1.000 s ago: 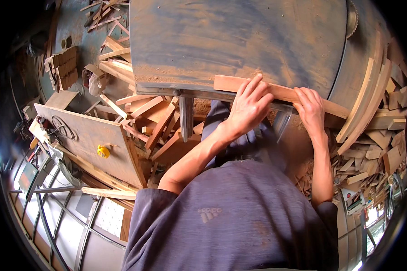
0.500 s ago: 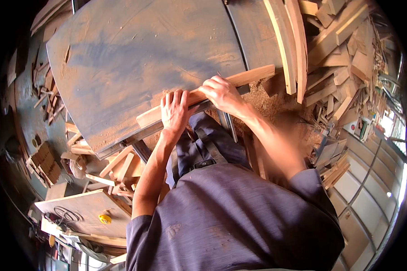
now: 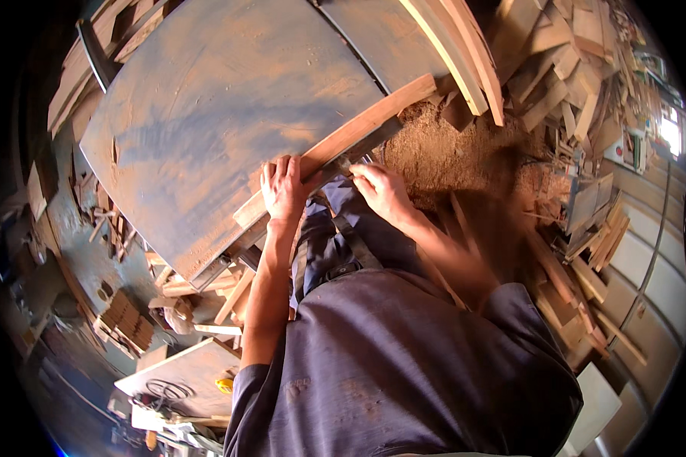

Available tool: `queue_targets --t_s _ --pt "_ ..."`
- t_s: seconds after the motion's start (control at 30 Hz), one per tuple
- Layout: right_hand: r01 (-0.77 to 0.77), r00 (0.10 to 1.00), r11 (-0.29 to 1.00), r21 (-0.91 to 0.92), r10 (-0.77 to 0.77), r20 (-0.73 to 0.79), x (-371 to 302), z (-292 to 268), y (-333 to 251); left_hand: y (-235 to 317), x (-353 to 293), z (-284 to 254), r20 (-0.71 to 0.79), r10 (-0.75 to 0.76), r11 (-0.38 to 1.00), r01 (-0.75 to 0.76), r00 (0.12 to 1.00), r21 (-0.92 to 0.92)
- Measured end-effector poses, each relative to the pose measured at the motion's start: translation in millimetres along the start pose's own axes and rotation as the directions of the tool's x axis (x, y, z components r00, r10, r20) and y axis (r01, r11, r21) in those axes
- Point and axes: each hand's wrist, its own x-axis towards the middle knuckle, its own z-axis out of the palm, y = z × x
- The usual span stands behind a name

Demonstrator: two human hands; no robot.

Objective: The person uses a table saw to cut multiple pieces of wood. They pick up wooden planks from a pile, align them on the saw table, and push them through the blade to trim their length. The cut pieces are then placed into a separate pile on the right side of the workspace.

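A long wooden strip (image 3: 366,120) lies along the near edge of a dusty metal machine table (image 3: 229,114). My left hand (image 3: 283,189) grips the strip near its left part, fingers over the top. Just off the table's front edge, my right hand (image 3: 383,192) is apart from the strip. Its fingers are curled and pressed together beside a metal piece below the edge; what they hold, if anything, is hidden. Sawdust is smeared over the tabletop, and a dark slot (image 3: 351,46) crosses it.
Two long curved boards (image 3: 465,57) lie at the table's far right. A heap of wood offcuts (image 3: 579,76) rises beyond them, with piled sawdust (image 3: 442,156) nearer. At lower left are a pale panel (image 3: 198,369) with a coiled cable and a yellow tape measure (image 3: 224,385).
My right hand has let go of the wooden strip and come down toward me, below the table edge. My left hand stays on the strip. The whole view has turned somewhat.
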Motion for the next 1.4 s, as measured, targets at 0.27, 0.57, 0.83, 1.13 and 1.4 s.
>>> queue_targets --t_s 0.27,0.57,0.83,1.13,1.4 --pt "-0.177 0.984 0.980 -0.089 0.174 -0.043 -88 -18 16 -19 23 -4 0.002 0.044 0.997 -0.044 0.999 0.070" --pt "-0.291 0.953 0.953 -0.086 0.280 -0.118 -119 1 55 -56 73 -25 -0.009 0.067 0.986 -0.065 0.998 0.155" --pt "-0.381 0.880 0.924 -0.037 0.350 -0.320 -78 -22 100 -71 97 -24 -0.047 0.137 0.969 -0.124 0.989 0.214" --pt "-0.670 0.533 0.576 0.469 0.812 -0.237 52 -53 214 -86 100 -11 0.109 0.126 0.941 -0.153 0.986 0.303" --pt "-0.185 0.358 0.424 0.887 0.869 -0.341 186 -42 433 -96 97 -5 0.153 0.036 0.937 -0.087 0.988 0.340"
